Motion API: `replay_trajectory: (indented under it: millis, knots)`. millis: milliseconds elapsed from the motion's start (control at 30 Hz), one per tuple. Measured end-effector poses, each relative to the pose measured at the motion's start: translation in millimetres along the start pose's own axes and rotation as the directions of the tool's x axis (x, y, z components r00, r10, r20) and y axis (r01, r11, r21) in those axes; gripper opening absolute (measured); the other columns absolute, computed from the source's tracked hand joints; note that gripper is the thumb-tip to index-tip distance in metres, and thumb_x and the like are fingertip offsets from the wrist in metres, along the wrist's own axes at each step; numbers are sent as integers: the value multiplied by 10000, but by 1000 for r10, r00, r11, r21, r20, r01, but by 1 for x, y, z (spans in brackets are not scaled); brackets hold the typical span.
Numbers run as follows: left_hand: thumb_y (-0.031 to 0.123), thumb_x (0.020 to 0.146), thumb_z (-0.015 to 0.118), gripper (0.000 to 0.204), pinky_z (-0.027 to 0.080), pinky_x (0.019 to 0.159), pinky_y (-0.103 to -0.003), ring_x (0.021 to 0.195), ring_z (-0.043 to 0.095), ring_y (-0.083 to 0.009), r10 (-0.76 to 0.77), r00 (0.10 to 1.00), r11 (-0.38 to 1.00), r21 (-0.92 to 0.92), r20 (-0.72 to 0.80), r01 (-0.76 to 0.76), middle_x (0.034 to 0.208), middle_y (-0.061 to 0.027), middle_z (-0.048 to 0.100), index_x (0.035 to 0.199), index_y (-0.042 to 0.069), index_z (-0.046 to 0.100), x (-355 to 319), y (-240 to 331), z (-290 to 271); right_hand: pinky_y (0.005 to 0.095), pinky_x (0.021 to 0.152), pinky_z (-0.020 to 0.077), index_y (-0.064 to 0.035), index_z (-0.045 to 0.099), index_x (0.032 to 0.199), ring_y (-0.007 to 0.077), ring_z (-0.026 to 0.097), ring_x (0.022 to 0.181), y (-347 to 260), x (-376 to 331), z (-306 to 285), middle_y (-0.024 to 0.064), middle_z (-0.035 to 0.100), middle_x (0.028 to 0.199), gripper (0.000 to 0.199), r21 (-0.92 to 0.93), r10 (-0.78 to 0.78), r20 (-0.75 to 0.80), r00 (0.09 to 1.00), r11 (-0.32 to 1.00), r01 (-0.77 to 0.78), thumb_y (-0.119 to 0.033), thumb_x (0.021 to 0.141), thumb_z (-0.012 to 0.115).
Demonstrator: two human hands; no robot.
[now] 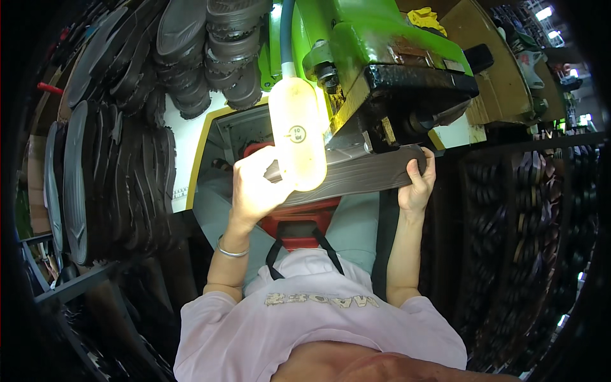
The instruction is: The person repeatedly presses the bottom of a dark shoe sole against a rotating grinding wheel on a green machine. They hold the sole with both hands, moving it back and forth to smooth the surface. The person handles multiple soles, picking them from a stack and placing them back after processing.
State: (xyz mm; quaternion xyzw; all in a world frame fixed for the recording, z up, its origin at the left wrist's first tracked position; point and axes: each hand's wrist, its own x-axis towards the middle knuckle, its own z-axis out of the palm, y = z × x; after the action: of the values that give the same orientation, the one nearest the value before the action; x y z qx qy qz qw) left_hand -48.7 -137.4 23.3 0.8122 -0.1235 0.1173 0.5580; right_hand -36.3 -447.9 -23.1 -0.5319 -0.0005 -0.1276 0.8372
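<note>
Sole [363,177], dark brown, pinched at both ends btw, L hand [253,186] + R hand [417,183] well apart, near green machine [391,39]; lit lamp [297,114] hides pt of it.

Lamp [297,149]: main near source, blown out yellow-white
Left hand [256,188]: overexposed beside it
Right racks [525,216]: dim, detail lost
Edges: black vignette, fisheye bend
</note>
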Motion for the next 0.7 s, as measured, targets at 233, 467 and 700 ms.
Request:
replay_trajectory:
  millis: [233,467,700]
  knots:
    - [63,660,779,254,522,670,-276,706,673,-166,-90,996,995,-57,-26,88,790,-98,688,876,-12,668,-2,6,-10,298,881,462,-9,469,1128,163,571,937,4,-6,10,97,587,1012,332,15,41,-5,999,999,-41,-73,863,659]
    - [68,623,838,285,516,658,-267,694,661,-149,-154,979,988,-20,-132,153,770,-84,686,851,5,679,-21,0,-18,263,849,453,-10,502,1100,131,572,904,14,-7,23,73,602,992,368,56,106,-1,994,993,-106,-32,801,715]
    - [56,627,834,282,504,650,-260,685,639,-131,-268,953,962,8,-141,272,757,-66,679,854,11,673,-46,-7,-40,251,833,453,-27,514,1094,121,578,905,19,-14,56,60,614,975,379,89,146,69,987,984,-152,0,783,730]
